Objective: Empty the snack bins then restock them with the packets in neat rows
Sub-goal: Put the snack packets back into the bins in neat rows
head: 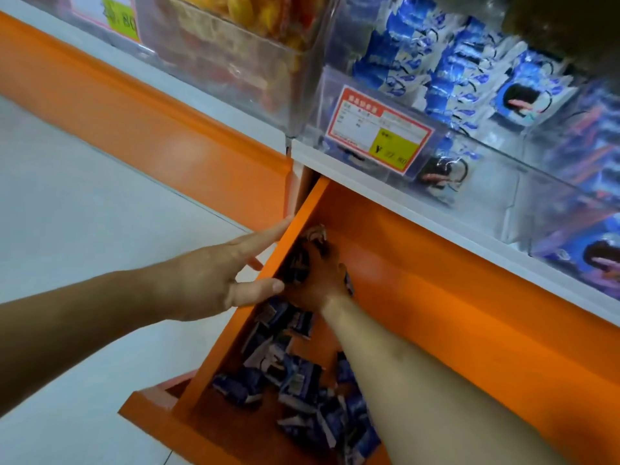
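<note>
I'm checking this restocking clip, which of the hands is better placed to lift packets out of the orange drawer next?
The right hand: it is already deep inside the orange drawer, fingers curled around blue packets. The left hand lies flat against the drawer's outer side wall.

A red-bordered price tag (380,134) stood in a clear holder on the front of the clear bin (523,182) of blue-and-white packets (463,65); its yellow corner carried a "¥" sign followed by digits too blurred to read for certain, and its red header and small printed lines could not be made out. A second tag (120,20) on the upper-left bin showed a yellow patch ending in what looked like "80". The packets' printing was illegible.
</note>
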The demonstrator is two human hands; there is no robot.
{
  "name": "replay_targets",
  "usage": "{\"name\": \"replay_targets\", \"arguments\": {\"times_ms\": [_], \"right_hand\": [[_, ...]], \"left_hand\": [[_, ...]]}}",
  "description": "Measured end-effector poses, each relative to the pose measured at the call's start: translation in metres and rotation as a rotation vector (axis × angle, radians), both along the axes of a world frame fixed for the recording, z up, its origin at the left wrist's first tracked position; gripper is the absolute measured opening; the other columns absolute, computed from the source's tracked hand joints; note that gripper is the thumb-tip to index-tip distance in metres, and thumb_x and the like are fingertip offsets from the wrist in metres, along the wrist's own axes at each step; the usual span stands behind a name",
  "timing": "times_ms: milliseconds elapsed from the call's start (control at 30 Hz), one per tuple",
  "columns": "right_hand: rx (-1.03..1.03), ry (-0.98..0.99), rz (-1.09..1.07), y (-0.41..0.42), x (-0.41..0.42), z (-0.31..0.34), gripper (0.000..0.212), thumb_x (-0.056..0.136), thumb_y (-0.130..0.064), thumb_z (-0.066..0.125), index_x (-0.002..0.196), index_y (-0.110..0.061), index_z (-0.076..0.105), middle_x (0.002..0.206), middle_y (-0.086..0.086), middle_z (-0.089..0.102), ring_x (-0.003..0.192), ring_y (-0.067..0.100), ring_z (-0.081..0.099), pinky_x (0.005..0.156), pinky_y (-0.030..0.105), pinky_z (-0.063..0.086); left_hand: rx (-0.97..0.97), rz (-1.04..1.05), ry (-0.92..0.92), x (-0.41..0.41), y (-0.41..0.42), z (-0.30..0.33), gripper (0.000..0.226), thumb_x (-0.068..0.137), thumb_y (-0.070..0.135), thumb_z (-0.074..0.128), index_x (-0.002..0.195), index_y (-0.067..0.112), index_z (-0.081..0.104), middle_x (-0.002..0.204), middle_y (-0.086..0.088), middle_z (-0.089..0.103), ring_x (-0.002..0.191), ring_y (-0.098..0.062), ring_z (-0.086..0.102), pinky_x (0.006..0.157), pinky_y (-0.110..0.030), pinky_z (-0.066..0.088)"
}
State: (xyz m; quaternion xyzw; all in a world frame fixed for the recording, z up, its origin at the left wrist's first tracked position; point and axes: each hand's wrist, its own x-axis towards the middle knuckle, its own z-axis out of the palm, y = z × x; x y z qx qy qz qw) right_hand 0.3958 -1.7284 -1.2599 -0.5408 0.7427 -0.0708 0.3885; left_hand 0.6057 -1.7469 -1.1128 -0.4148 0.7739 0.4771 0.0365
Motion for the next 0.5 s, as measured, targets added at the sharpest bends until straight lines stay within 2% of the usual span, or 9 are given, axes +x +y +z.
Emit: {"name": "replay_targets", "arguments": {"times_ms": [67,200,267,333,433,500], "right_hand": [[-0.069,-0.014,0.014,0.015,0.001,-0.003,0.105,0.061,-0.064,0.087,0.149,-0.061,0.03,0.167,0.001,0.012,0.149,0.043,0.029,0.112,0.06,0.044],[-0.141,-0.046,-0.002,0.043,-0.007,-0.004,0.078,0.071,-0.044,0.086,0.141,-0.045,0.052,0.153,0.002,0.038,0.136,0.034,0.045,0.107,0.046,0.05],[-0.187,-0.103,-0.042,0.055,-0.016,-0.005,0.063,0.076,-0.031,0.086,0.133,-0.035,0.062,0.14,0.001,0.05,0.124,0.027,0.056,0.098,0.028,0.051],[-0.169,-0.156,-0.088,0.066,-0.027,0.004,0.052,0.081,-0.018,0.085,0.127,-0.03,0.063,0.129,-0.006,0.05,0.111,0.017,0.06,0.083,0.003,0.042],[-0.087,-0.271,-0.19,0.077,-0.043,0.03,0.056,0.083,-0.012,0.084,0.128,-0.034,0.058,0.114,-0.023,0.049,0.101,0.006,0.061,0.071,0.0,0.043],[-0.084,-0.332,-0.259,0.084,-0.051,0.052,0.061,0.081,-0.009,0.084,0.128,-0.037,0.057,0.111,-0.023,0.056,0.093,0.0,0.064,0.067,0.003,0.049]], "left_hand": [[-0.003,0.002,0.018,-0.001,0.001,0.002,0.083,0.089,0.071,0.051,0.141,0.079,-0.012,0.165,0.029,0.02,0.123,0.004,0.05,0.101,-0.032,0.052],[-0.026,0.016,0.044,-0.002,0.004,0.005,0.079,0.088,0.073,0.049,0.14,0.081,-0.009,0.163,0.029,0.023,0.131,-0.004,0.05,0.104,-0.039,0.053],[-0.036,0.016,0.04,-0.002,0.006,0.007,0.077,0.089,0.072,0.049,0.138,0.083,-0.009,0.16,0.031,0.025,0.129,-0.004,0.051,0.104,-0.037,0.052],[-0.053,0.02,0.019,-0.003,0.008,0.008,0.076,0.089,0.073,0.048,0.136,0.085,-0.01,0.154,0.034,0.027,0.125,-0.001,0.052,0.101,-0.03,0.05],[-0.075,0.029,-0.031,-0.004,0.011,0.014,0.075,0.091,0.073,0.047,0.135,0.085,-0.012,0.149,0.034,0.029,0.12,0.001,0.053,0.095,-0.024,0.048],[-0.093,-0.011,-0.09,-0.005,0.014,0.021,0.077,0.091,0.072,0.047,0.139,0.081,-0.012,0.15,0.032,0.029,0.12,-0.001,0.055,0.096,-0.025,0.049]]}}
